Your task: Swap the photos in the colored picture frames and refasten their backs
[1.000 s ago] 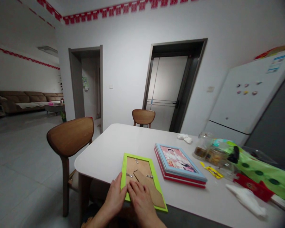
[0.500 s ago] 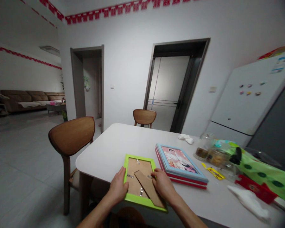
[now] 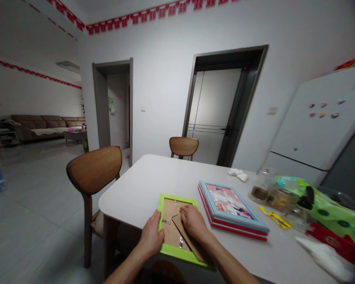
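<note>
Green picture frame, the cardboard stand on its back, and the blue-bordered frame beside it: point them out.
Green picture frame [image 3: 176, 254]: head view, lower border.
Cardboard stand [image 3: 192, 246]: head view, lower part.
Blue-bordered frame [image 3: 229, 201]: head view, middle of the photo.

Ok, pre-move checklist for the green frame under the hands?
1. Green frame flat, back up, on the white table: ok.
2. Left hand on the frame's left side: ok.
3. Right hand on the brown easel strut: ok.
4. Metal clip holding the backing firmly: cannot tell.
5. Stacked frames apart from the green frame: ok.
</note>
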